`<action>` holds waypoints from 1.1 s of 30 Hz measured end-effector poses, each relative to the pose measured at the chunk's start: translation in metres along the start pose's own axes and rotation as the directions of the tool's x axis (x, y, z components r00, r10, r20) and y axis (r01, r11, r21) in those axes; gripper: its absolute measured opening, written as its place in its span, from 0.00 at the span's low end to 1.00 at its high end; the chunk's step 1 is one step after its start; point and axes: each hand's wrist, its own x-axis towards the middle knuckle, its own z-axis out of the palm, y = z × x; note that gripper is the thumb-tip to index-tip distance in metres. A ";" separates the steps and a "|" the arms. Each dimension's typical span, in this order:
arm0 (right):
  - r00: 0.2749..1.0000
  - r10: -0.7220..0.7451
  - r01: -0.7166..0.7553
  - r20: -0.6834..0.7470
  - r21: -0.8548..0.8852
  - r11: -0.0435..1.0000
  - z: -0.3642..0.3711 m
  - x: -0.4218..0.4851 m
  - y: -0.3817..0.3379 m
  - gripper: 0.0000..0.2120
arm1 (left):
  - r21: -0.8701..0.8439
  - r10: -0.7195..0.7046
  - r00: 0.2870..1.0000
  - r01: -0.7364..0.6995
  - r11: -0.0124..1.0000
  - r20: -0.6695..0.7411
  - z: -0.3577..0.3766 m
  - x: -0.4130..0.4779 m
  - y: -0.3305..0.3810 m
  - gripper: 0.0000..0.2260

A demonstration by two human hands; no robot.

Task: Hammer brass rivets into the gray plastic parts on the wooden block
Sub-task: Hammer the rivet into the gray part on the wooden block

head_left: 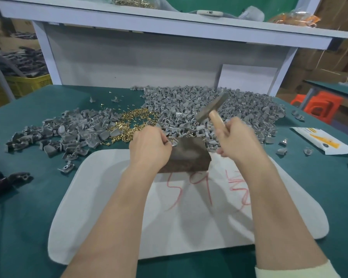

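Note:
A dark wooden block (189, 155) lies on a white mat (189, 213) in front of me. My left hand (149, 145) pinches a small gray plastic part (172, 141) on the block's far left corner. My right hand (237, 140) grips the wooden handle of a hammer (212, 108), whose blurred metal head is raised above the block's right side. A heap of brass rivets (133, 123) lies just beyond my left hand. Gray plastic parts (209, 105) are piled behind the block, with another pile (68, 133) to the left.
The green table (28, 197) ends at a gray back panel (129, 61) under a shelf (169, 19). A white and yellow packet (321, 141) and a few loose gray parts lie right. Dark parts (6, 177) lie at the left edge.

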 end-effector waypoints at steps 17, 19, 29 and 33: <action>0.925 -0.366 0.374 0.102 -0.069 0.925 -0.010 -0.029 -0.025 0.20 | -0.077 -0.032 0.999 0.032 0.996 0.000 0.004 0.003 -0.004 0.09; 0.918 -0.393 0.394 -0.047 -0.004 0.919 -0.014 -0.029 -0.028 0.20 | -0.085 -0.035 0.999 0.034 0.996 -0.015 0.004 0.003 -0.004 0.08; 0.922 -0.386 0.386 -0.035 -0.003 0.922 -0.011 -0.032 -0.031 0.20 | -0.038 -0.025 0.999 0.025 0.999 -0.020 0.004 0.004 -0.005 0.05; 0.921 -0.386 0.387 0.060 -0.001 0.922 -0.012 -0.031 -0.030 0.19 | -0.041 -0.042 0.999 0.042 0.998 -0.012 0.004 0.003 -0.004 0.05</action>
